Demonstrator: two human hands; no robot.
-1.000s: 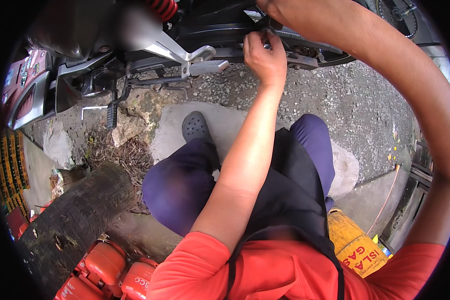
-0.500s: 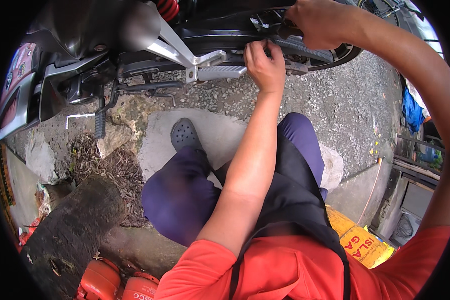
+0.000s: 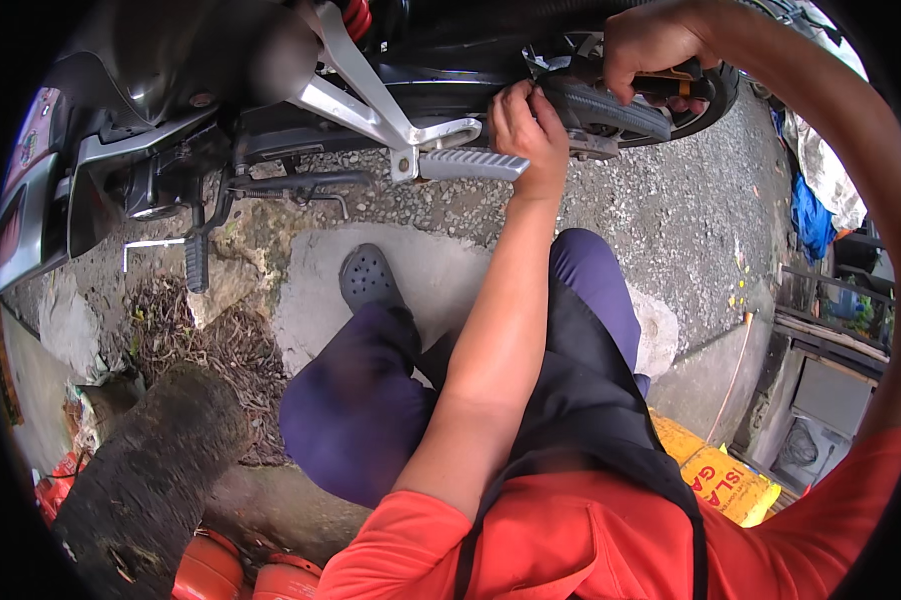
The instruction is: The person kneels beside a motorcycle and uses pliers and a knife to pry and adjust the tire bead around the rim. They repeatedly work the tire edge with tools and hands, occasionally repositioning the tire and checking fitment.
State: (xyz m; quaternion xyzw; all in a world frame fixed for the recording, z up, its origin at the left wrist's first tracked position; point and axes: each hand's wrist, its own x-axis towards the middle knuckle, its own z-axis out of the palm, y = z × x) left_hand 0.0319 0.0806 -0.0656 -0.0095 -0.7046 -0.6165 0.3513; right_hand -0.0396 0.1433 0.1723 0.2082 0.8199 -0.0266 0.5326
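A black motorbike [image 3: 141, 70] fills the top of the view, with a silver footrest bracket [image 3: 361, 110], red spring [image 3: 356, 18] and rear tyre [image 3: 611, 107]. My left hand [image 3: 531, 130] is curled against the wheel area just right of the footrest [image 3: 471, 165]; whatever its fingertips grip is hidden. Above the tyre at upper right, my right hand [image 3: 651, 60] is wrapped round a tool with black-and-orange handles [image 3: 676, 82]. Its working end cannot be made out.
Gravel [image 3: 701, 200] and a concrete slab [image 3: 301, 250] lie under my feet. A log [image 3: 141, 480], red gas cylinders [image 3: 211, 565] and a yellow cylinder [image 3: 706, 460] are behind. A blue tarp [image 3: 811, 215] and junk-filled concrete ledge [image 3: 821, 380] stand at right.
My right hand has come down and right along the wheel, and the tool in it now shows. My left hand is slightly lower, still at the wheel. The bike appears slightly shifted in view.
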